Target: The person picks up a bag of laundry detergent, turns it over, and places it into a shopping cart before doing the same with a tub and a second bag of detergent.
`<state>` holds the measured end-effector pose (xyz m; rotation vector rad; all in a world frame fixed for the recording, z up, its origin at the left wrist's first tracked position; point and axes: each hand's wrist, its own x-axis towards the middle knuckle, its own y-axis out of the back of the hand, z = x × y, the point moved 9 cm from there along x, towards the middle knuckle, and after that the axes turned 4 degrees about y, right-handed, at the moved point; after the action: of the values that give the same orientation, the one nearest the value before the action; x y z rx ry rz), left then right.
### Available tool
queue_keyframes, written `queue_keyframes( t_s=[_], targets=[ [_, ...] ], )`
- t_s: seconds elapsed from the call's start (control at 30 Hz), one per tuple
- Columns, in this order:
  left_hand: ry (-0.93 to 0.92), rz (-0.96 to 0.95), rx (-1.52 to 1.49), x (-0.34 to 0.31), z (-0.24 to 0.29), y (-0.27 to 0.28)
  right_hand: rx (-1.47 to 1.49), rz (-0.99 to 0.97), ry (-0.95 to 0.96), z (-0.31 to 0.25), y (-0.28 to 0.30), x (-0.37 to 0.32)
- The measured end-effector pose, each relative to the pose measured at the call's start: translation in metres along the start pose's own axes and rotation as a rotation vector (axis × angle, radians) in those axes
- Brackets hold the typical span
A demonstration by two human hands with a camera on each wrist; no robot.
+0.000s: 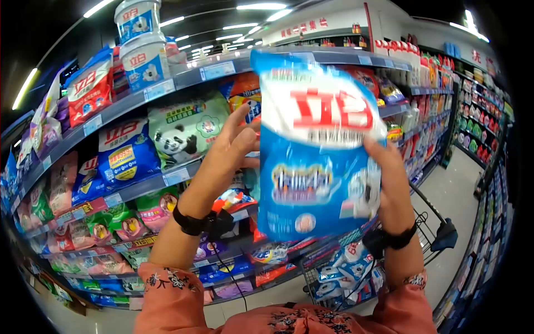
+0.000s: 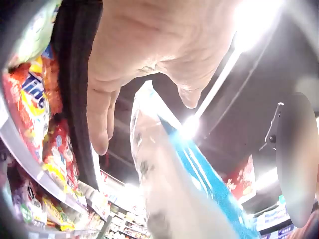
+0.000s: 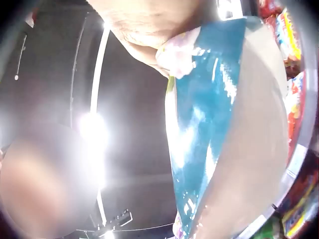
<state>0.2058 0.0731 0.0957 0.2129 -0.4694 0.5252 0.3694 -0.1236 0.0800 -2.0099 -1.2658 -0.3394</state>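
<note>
A large blue and white bag of laundry detergent [image 1: 300,150] with big red characters stands upright in front of my chest. My right hand [image 1: 394,186] grips it by its right side; the right wrist view shows the glossy blue side of the bag [image 3: 204,114] running down from that hand. Beside the bag's left edge is my left hand [image 1: 231,147], its fingers spread. In the left wrist view, thumb and fingers stand apart on either side of the bag's corner [image 2: 149,107], with gaps showing between them and it.
Shelves [image 1: 133,195] of detergent bags curve along the left and front, with a panda bag [image 1: 186,136] behind my left hand. Two tubs [image 1: 146,58] are stacked on top. A shopping cart [image 1: 425,234] holding blue and white packs [image 1: 347,273] stands low right, by the aisle floor [image 1: 464,183].
</note>
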Motion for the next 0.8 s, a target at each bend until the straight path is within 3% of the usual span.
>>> queue_keyframes(
  t_s=[0.07, 0.13, 0.2, 0.27, 0.33, 0.4, 0.6, 0.73, 0.77, 0.8],
  targets=[
    [-0.07, 0.008, 0.089, -0.01, 0.025, 0.008, -0.39, -0.201, 0.348, -0.031, -0.014, 0.022],
    [-0.14, 0.044, 0.18, -0.022, 0.049, 0.012, -0.467, -0.307, 0.505, -0.049, -0.034, 0.048],
    [-0.332, 0.135, 0.404, -0.033, 0.084, 0.021, -0.443, -0.402, 0.577, -0.055, -0.055, 0.077],
    [-0.502, 0.19, 0.479, -0.036, 0.104, 0.029, -0.337, -0.301, 0.487, -0.049, -0.083, 0.107],
    [-0.487, 0.227, 0.495, -0.038, 0.113, 0.044, 0.23, -0.157, -0.02, -0.022, -0.081, 0.205],
    [-0.482, 0.263, 0.497, -0.043, 0.116, 0.058, 0.09, -0.092, 0.141, -0.026, -0.087, 0.249],
    [-0.372, 0.332, 0.436, -0.071, 0.081, 0.108, 0.146, -0.103, 0.178, -0.014, -0.143, 0.354],
    [-0.253, 0.375, 0.407, -0.097, 0.044, 0.137, -0.281, -0.415, 0.457, -0.01, -0.176, 0.361],
    [-0.225, 0.384, 0.404, -0.104, 0.035, 0.142, -0.274, -0.355, 0.367, 0.002, -0.18, 0.364],
    [-0.19, 0.387, 0.382, -0.111, 0.026, 0.146, -0.328, -0.423, 0.458, 0.008, -0.18, 0.384]
  ],
)
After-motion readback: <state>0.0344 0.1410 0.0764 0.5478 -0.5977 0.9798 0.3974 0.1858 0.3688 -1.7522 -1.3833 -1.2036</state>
